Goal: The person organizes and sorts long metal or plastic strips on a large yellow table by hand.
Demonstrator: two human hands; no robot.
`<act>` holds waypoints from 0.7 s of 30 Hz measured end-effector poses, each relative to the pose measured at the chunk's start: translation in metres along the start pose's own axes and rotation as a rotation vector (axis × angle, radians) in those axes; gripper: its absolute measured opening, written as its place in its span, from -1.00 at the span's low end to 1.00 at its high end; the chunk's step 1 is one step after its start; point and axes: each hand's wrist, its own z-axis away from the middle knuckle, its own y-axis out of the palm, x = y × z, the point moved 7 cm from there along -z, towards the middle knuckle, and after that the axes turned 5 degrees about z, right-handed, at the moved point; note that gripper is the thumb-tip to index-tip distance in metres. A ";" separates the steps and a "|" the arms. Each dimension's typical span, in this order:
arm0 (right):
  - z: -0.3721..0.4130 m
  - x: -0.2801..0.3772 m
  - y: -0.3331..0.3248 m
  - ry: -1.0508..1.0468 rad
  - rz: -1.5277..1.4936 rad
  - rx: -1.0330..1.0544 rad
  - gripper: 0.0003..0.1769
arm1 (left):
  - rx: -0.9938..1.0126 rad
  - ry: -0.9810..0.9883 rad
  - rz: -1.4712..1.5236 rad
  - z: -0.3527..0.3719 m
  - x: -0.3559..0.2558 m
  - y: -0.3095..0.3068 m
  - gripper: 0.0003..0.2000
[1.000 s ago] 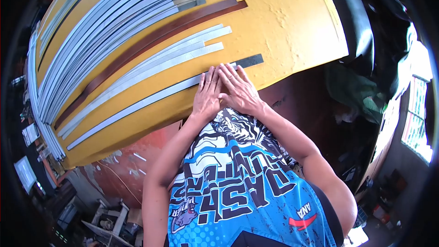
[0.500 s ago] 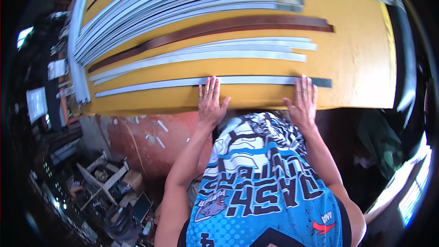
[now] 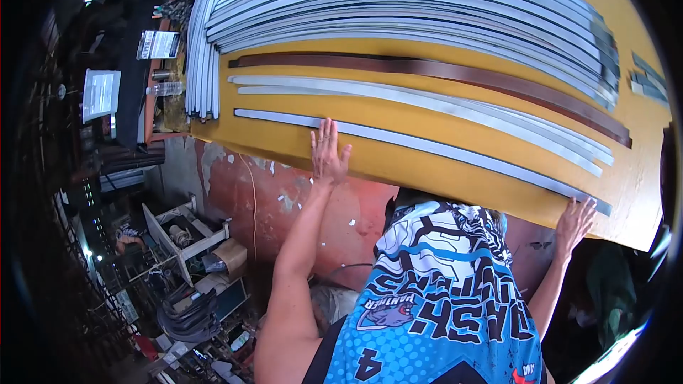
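Observation:
One long, narrow pale strip [image 3: 427,148] with a dark edge lies flat along the near side of the yellow table [image 3: 398,167]. My left hand [image 3: 329,160] is flat with its fingers stretched out, fingertips on the strip not far from its left end. Close to the darker right end, my right hand [image 3: 573,226] touches the strip with extended fingers. Neither hand grips anything. Just beyond are several loose whitish strips [image 3: 427,102], and behind those a brown strip [image 3: 462,71].
A large stack of grey-white strips [image 3: 427,0] covers the far part of the table. Another bundle [image 3: 205,78] lies across the left edge. Short dark pieces [image 3: 647,78] lie at the far right. Below left, a wooden frame [image 3: 185,242] stands among clutter.
The view has turned, so the table appears tilted and shifted. My hands have spread apart along the strip, the left toward its left end and the right toward its dark end.

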 end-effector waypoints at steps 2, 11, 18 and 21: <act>-0.011 -0.001 0.000 0.044 0.019 0.029 -0.11 | -0.001 -0.013 -0.013 -0.003 0.038 -0.011 -0.28; -0.037 -0.029 0.027 0.177 -0.064 0.102 -0.03 | -0.103 -0.136 -0.074 -0.016 0.187 -0.046 -0.28; -0.053 -0.044 0.032 0.206 -0.064 0.214 -0.02 | -0.139 -0.209 -0.119 -0.019 0.264 -0.066 -0.27; -0.053 -0.048 0.028 0.229 -0.058 0.267 0.02 | -0.182 -0.262 -0.125 -0.022 0.282 -0.071 -0.31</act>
